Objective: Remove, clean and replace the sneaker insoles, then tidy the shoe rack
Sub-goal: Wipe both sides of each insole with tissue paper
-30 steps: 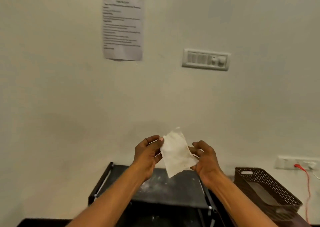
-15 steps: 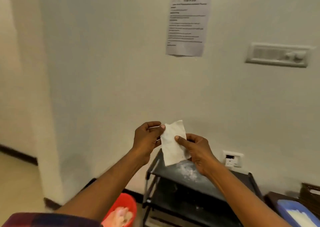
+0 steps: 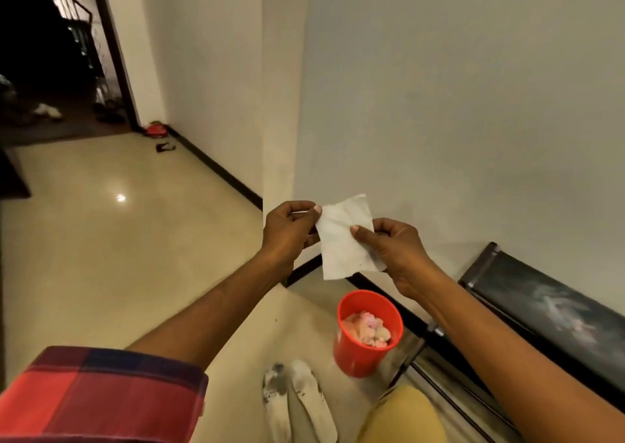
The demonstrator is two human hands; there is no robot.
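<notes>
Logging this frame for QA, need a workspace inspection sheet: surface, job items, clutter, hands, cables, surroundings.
Surface: cream floor, glossy.
Job's things: white wipe held up flat; two pale insoles side by side on the floor, dark-smudged; black shoe rack at right, white powdery smears on top.
Clutter: red bin beside the rack, crumpled pale and pink scraps inside; small dark thing and red thing on the floor near the doorway.
Hands: left hand pinches the wipe's upper left edge; right hand pinches its right side, thumb in front.
Cables: nothing seen.
Surroundings: plain wall, dark doorway at upper left.
</notes>
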